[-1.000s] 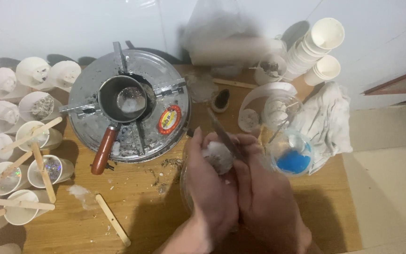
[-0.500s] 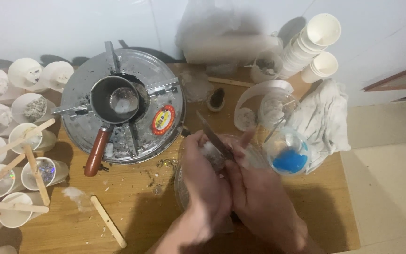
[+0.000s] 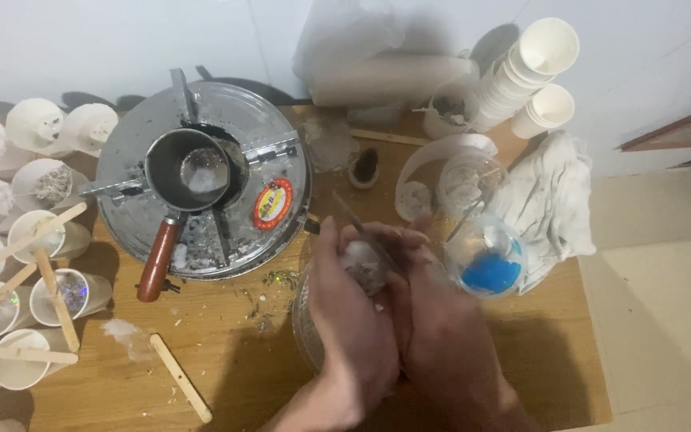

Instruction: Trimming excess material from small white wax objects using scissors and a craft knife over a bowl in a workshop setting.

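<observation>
Leftmost, paper cups [image 3: 57, 294] crowd the edge of a wooden table [image 3: 225, 360], several with flat wooden sticks [image 3: 57, 300] laid across their rims; one loose stick [image 3: 180, 389] lies on the bare wood nearby. Next comes a round silver metal burner [image 3: 201, 184] with a small dark pot [image 3: 185, 170] sitting on top, its reddish-brown handle [image 3: 158, 261] pointing toward the viewer.

At the centre, the person's left hand [image 3: 353, 320] is curled closed around a small whitish lump [image 3: 361, 262], cradling it from the left above a clear glass bowl [image 3: 307, 328]. Pressed right against it, the right hand [image 3: 441, 336] is closed too, gripping a thin dark blade-like tool [image 3: 361, 232] that slants up and to the left across the lump.

Just right of the hands stands a clear cup with blue material [image 3: 489, 268] at its bottom. Beyond that lies a crumpled white cloth [image 3: 553, 200], and behind it, against the wall, a leaning stack of white paper cups [image 3: 533, 76].
</observation>
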